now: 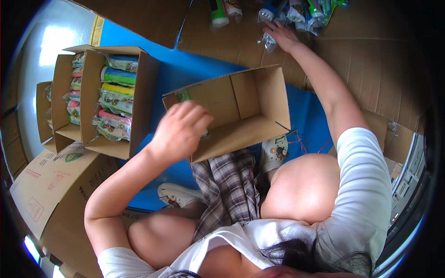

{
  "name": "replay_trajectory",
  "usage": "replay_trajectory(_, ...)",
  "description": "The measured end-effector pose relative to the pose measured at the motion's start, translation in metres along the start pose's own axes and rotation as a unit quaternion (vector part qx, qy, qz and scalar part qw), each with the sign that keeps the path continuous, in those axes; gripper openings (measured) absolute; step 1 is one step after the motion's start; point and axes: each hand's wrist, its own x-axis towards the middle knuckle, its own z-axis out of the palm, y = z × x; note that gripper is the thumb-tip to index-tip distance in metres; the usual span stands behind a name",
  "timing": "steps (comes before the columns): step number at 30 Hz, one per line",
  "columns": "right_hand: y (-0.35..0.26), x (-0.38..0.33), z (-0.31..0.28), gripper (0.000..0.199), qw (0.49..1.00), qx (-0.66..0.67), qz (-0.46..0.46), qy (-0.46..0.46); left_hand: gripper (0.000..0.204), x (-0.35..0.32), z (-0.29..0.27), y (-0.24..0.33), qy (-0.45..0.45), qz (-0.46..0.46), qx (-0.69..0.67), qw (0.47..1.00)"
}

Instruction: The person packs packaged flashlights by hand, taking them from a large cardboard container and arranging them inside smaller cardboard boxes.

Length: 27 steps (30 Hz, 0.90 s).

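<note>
An open cardboard box stands tilted before my knees. My left hand is over its left end, fingers curled and undersides hidden. Just beyond the knuckles a green plastic-wrapped item shows inside the box; whether my fingers grip it is not visible. My right arm reaches far forward. With fingers stretched and apart, my right hand lies at a clear plastic wrapper, beside a blue-and-white wrapped bottle-like item. More wrapped items in green and white lie to its right.
On the left, upright cardboard boxes hold colourful wrapped packs in stacks. A closed carton sits nearer me. Flattened cardboard covers the far right. A green-and-white wrapped tube lies at the far edge. Blue flooring shows between.
</note>
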Motion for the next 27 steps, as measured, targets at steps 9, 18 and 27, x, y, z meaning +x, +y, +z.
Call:
replay_trajectory(9, -0.039, 0.004, -0.153, 0.050, 0.878, 0.440, 0.098, 0.161, 0.070, 0.001, 0.064, 0.019, -0.461, -0.084, 0.229, 0.853)
replay_trajectory(18, -0.203, -0.018, -0.183, 0.034, 0.478, 0.745, 0.087, -0.457, 0.059, 0.011, 0.054, 0.019, -0.549, -0.065, 0.195, 0.810)
replay_trajectory(27, -0.251, 0.012, -0.112, 0.037, 0.509, 0.785, 0.102, -0.337, 0.043, 0.008, 0.049, 0.017, -0.527, -0.058, 0.171, 0.831)
